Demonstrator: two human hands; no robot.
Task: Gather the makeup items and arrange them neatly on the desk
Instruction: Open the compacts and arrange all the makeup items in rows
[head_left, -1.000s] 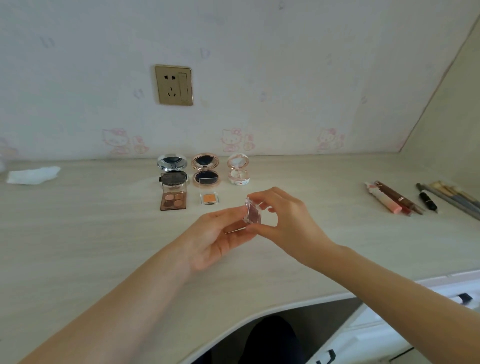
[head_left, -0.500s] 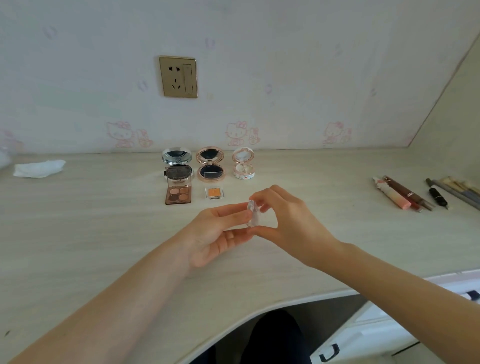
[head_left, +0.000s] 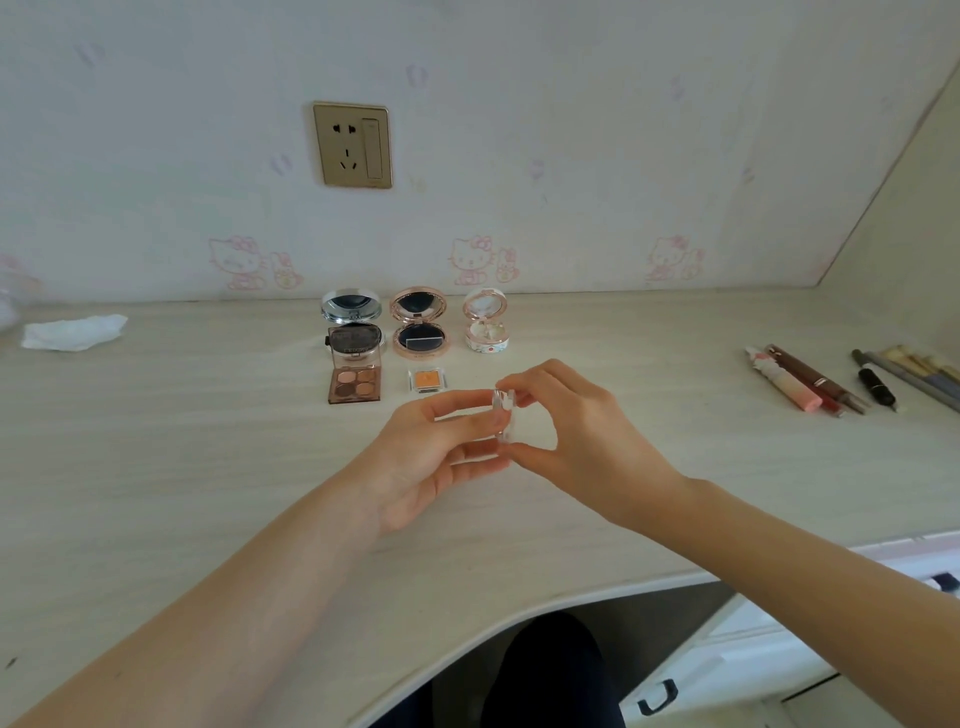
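I hold the small clear case (head_left: 504, 415) above the surface (head_left: 208, 467), in front of my chest, pinched between both hands. It stands on edge, its long axis roughly upright and its thin side toward me. My right hand (head_left: 582, 436) grips it top and bottom with thumb and forefinger curled round it; my left hand (head_left: 431, 457) presses its thumb and fingertips against the left face. Both hands touch it, so neither is nearer.

The free slot lies beyond the case and slightly left: the orange pan (head_left: 426, 380) sits just beside the brown quad palette (head_left: 355, 383), with bare surface to its right. Behind these stand three open round compacts: silver (head_left: 352, 325), rose-gold (head_left: 418, 326), white (head_left: 485, 325).

Nothing stands between the case and that slot. Pens and tubes (head_left: 810, 384) lie well apart on the right; a crumpled tissue (head_left: 72, 332) lies far left.
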